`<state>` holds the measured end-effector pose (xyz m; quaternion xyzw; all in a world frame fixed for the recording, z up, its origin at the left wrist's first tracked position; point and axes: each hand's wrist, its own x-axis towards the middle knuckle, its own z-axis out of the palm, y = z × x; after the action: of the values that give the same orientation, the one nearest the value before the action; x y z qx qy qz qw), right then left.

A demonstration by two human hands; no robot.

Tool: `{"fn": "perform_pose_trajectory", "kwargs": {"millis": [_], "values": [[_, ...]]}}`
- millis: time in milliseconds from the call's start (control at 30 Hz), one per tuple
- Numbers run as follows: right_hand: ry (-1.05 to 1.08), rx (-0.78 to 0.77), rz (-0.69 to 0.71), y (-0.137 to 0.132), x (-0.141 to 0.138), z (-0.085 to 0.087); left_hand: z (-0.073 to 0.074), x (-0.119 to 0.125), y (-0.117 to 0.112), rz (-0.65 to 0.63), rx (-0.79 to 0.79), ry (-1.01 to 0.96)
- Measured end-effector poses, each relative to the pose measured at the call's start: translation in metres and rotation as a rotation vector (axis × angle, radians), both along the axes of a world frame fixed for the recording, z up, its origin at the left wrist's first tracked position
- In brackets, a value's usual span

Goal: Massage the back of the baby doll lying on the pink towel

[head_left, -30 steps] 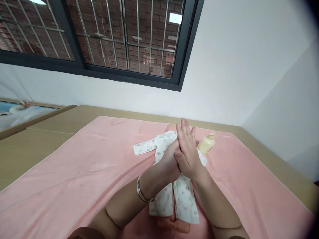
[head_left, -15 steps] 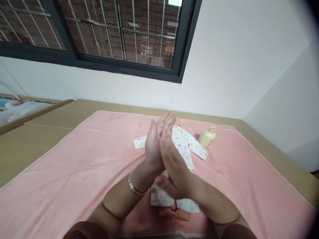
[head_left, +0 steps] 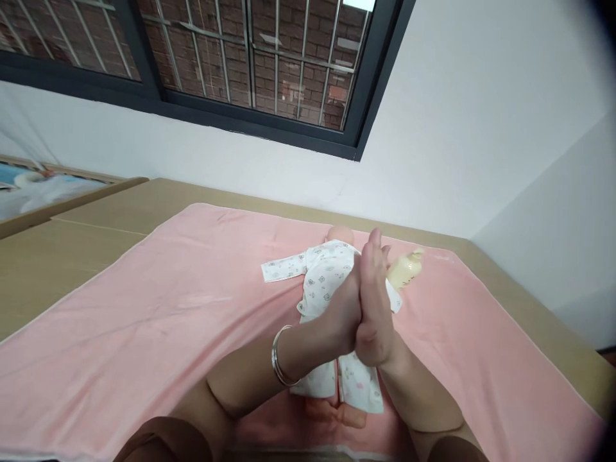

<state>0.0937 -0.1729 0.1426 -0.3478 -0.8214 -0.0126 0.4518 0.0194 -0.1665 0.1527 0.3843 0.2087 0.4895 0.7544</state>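
My left hand [head_left: 344, 314], a silver bangle at its wrist, rests palm against my right hand [head_left: 376, 305] above the doll. The fingers of my right hand are stretched out and point away from me. Those of my left hand are partly hidden behind the right; neither hand shows a thing between the palms. Under them lies a doll [head_left: 320, 289] in a white printed top and trousers, its bald head at the far end and bare feet towards me. My hands cover part of its chest and its right-side sleeve. Close by leans a pale yellow pump bottle [head_left: 405, 269].
A pink blanket [head_left: 192, 308] covers much of the wooden surface [head_left: 103, 228]. White walls stand behind and to the right, below a dark-framed window [head_left: 260, 125] with bars. At the left edge a wooden rail [head_left: 72, 205] borders some plastic-wrapped things.
My joined hands have moved to the right and turned, with the palms sliding against each other. More of the doll's head and left-side sleeve now shows. The view has tilted slightly.
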Motion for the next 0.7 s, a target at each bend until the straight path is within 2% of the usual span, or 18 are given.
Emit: {"fn": "perform_pose_trajectory", "kwargs": {"millis": [133, 233, 333, 367, 433, 467, 533, 600, 700], "values": [[-0.005, -0.021, 0.225, -0.005, -0.015, -0.012, 0.010, -0.018, 0.015, 0.252, 0.212, 0.012], [-0.010, -0.079, 0.253, 0.006, -0.020, -0.018, 0.009, -0.029, 0.039, 0.468, 0.323, 0.037], [-0.012, -0.214, 0.231, 0.036, -0.018, -0.025, -0.003, -0.035, 0.078, 0.736, 0.411, 0.092], [-0.019, -0.276, 0.213, 0.050, -0.015, -0.029, -0.011, -0.036, 0.094, 0.820, 0.417, 0.133], [-0.056, -0.404, 0.129, 0.081, -0.005, -0.039, -0.031, -0.033, 0.124, 0.857, 0.342, 0.220], [-0.070, -0.449, 0.044, 0.097, 0.001, -0.046, -0.044, -0.030, 0.137, 0.823, 0.284, 0.270], [-0.096, -0.500, -0.230, 0.124, 0.014, -0.060, -0.072, -0.022, 0.158, 0.772, 0.223, 0.410], [-0.181, -0.532, -0.437, 0.144, 0.026, -0.075, -0.099, -0.014, 0.169, 0.698, 0.201, 0.566], [-0.334, -0.554, -0.480, 0.157, 0.037, -0.090, -0.130, -0.007, 0.175, 0.643, 0.348, 0.733]]}}
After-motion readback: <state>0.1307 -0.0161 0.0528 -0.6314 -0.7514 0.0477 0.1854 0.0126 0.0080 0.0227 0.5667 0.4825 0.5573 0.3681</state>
